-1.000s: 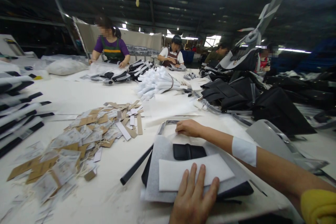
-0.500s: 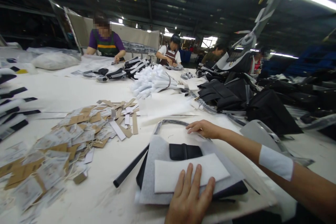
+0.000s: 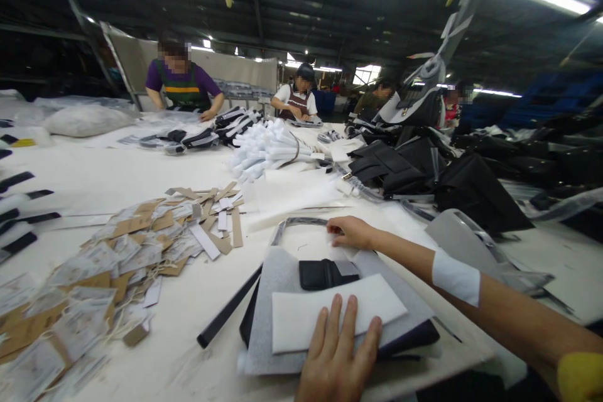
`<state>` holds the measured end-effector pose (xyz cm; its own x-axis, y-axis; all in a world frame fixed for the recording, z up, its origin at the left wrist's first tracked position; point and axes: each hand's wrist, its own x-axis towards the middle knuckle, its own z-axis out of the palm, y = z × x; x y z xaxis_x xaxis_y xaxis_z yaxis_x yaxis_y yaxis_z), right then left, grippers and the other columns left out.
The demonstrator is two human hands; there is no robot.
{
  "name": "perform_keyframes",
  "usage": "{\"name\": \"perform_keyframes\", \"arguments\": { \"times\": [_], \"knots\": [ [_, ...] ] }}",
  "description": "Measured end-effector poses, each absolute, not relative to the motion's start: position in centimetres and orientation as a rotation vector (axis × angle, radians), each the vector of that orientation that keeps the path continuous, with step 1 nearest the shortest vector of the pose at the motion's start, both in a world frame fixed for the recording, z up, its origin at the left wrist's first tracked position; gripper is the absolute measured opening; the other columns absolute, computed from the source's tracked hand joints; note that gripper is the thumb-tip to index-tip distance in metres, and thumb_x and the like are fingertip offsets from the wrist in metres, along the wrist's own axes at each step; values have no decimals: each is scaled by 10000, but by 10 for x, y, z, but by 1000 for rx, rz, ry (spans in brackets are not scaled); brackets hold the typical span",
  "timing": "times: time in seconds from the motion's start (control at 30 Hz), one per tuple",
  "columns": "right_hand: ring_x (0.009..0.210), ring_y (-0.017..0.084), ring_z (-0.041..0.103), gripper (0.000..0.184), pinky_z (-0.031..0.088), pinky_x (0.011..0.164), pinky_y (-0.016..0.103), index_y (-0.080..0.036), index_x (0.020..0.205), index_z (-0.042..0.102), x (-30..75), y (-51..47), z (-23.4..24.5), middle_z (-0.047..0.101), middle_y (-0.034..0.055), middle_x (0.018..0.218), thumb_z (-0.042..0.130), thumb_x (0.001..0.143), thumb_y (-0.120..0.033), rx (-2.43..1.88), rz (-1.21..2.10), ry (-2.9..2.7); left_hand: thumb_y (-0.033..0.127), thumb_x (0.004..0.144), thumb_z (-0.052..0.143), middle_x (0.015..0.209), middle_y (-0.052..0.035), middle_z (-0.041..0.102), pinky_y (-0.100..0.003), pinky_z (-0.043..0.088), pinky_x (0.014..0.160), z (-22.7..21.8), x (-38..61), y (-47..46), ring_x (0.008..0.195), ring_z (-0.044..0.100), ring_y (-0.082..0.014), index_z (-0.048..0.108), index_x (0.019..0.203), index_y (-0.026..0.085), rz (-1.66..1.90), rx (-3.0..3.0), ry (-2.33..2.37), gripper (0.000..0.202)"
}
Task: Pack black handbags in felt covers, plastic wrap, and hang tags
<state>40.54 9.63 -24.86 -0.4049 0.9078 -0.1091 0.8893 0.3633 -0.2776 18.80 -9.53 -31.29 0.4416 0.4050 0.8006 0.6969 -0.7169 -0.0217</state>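
Observation:
A black handbag [image 3: 409, 342] lies on the table under a thin grey-white wrapping sheet [image 3: 264, 326], its plastic-wrapped handle [image 3: 301, 221] arching away from me. My left hand [image 3: 336, 348] rests with fingers spread on a folded white foam pad [image 3: 292, 320] on top of the bag. The black closure tab [image 3: 313, 275] shows just above the pad, a corner of thin sheet over its right part. My right hand [image 3: 351, 233] is at the right side of the handle, fingers curled in a pinch on what looks like the thin sheet. Its fingertips are partly hidden.
A pile of tan and white hang tags [image 3: 141, 245] spreads at left. White foam rolls [image 3: 273, 151], tied in a bundle, lie beyond the bag. Black bags [image 3: 391, 166] heap up at right, near a grey panel [image 3: 459, 242]. Several people work across the table.
My right hand has gone from outstretched to curled fingers near the handle. A sheet corner now overlaps the black tab. My left hand stays on the pad; the whole view has shifted slightly.

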Motion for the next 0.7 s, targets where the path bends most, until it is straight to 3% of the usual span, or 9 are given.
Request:
{"name": "perform_keyframes", "arguments": {
  "times": [0.2, 0.33, 0.5, 0.7],
  "knots": [
    [854, 181, 672, 165, 421, 699, 237, -232, 943, 712, 404, 106, -232, 750, 3, 916, 696, 786, -186, -1785, 416, -2583, 305, 978, 546, 1359, -72, 618, -417, 383, 1128, -319, 192, -94, 1275, 560, -284, 560, 1371, 326, -1236, -2303, -926, 394],
    [928, 206, 671, 232, 411, 700, 249, -265, 998, 729, 399, 109, -219, 754, 22, 968, 603, 841, -150, -1841, 349, -2656, 309, 982, 539, 1366, -73, 612, -419, 380, 1135, -317, 191, -93, 1267, 567, -278, 557, 1374, 321, -1229, -2303, -919, 392],
    [922, 243, 670, 381, 423, 690, 272, -292, 1109, 697, 392, 108, -214, 745, 56, 996, 598, 795, -101, -1952, 257, -2688, 307, 983, 537, 1359, -71, 618, -428, 368, 1147, -316, 191, -93, 1271, 562, -285, 559, 1373, 317, -1229, -2297, -917, 391],
    [934, 262, 665, 252, 441, 717, 295, -257, 1030, 697, 389, 108, -216, 740, 75, 1021, 592, 819, -168, -2009, 210, -2590, 321, 948, 605, 1375, -80, 604, -431, 388, 1139, -315, 189, -93, 1258, 573, -287, 552, 1380, 305, -1172, -2325, -908, 435]
  ]
}}
